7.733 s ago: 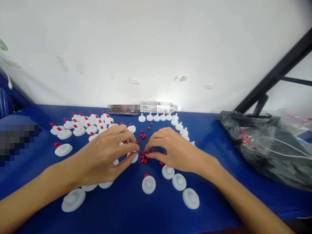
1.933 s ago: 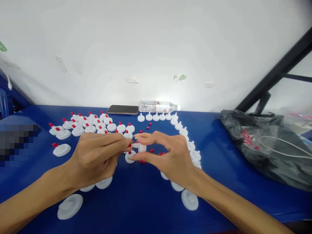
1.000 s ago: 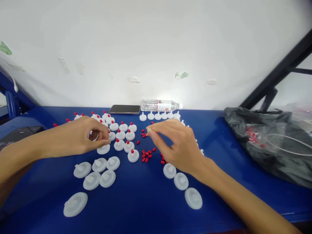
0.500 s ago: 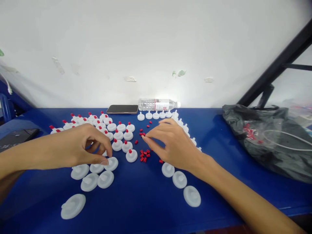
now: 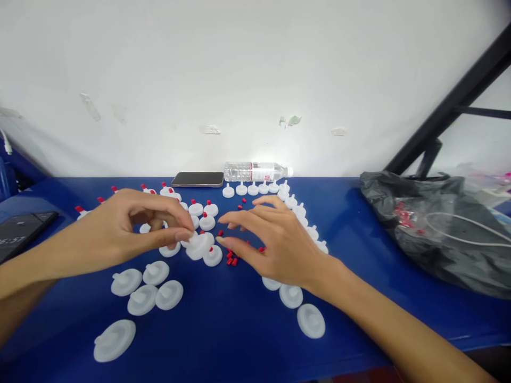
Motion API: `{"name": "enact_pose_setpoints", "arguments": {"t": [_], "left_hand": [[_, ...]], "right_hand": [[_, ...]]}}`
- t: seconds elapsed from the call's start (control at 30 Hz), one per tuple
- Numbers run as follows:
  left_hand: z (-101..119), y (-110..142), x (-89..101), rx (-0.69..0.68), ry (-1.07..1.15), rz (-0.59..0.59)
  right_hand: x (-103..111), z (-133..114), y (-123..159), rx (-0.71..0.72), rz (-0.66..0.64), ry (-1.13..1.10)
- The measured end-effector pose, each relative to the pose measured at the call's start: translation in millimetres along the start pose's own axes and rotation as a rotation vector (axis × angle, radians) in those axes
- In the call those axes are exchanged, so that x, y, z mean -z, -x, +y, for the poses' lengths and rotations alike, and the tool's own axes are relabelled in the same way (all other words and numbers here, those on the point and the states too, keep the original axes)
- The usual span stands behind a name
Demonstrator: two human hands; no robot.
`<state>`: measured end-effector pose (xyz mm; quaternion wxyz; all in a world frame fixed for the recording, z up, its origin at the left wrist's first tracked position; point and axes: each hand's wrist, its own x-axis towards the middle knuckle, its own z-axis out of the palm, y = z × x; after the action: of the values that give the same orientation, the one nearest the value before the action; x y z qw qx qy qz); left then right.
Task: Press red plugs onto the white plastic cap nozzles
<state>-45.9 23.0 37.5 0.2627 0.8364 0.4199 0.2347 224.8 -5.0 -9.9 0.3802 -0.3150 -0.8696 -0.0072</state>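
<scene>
"White disc (image 5: 200, 246): what's it made of?"

"Smooth plastic, round and shallow, cloudy white, like the stemmed discs (image 5: 169, 294) lying nearby."

"Where is it?"

"Pinched in the left hand (image 5: 123, 229), tilted, above the blue table (image 5: 223, 330)."

"And the right hand (image 5: 275, 242)?"

"Loose, thumb and forefinger parted, near small red cylinders (image 5: 234, 261)."

— What colour is the worktop (image 5: 247, 335)?
— Plain deep blue.
— And the discs (image 5: 311, 321)?
— Milky white; those toward the far left corner have red caps (image 5: 209, 202).
— The bottle (image 5: 238, 171) along the far edge?
— Clear, its label (image 5: 262, 172) white with a red stripe.
</scene>
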Motion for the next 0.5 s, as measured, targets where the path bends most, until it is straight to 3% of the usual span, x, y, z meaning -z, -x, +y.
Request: {"name": "enact_pose_setpoints", "arguments": {"t": [0.07,0.27,0.4,0.5], "left_hand": [[3.7,-0.2,-7.9,0.009,0.053,-0.032],[13.2,-1.3,-32.7,-0.096,0.075,0.159],[10.1,0.4,-42.1,-0.257,-0.262,0.302],[5.7,4.3,-51.4,-0.441,-0.455,0.194]], "right_hand": [[-1.2,-3.6,0.9,-0.008,0.003,-0.009],[-6.8,-9.4,2.5,0.011,0.104,0.009],[-0.7,-4.8,-0.6,-0.097,0.147,0.059],[6.1,1.7,-2.9,-0.181,0.23,0.082]]}}
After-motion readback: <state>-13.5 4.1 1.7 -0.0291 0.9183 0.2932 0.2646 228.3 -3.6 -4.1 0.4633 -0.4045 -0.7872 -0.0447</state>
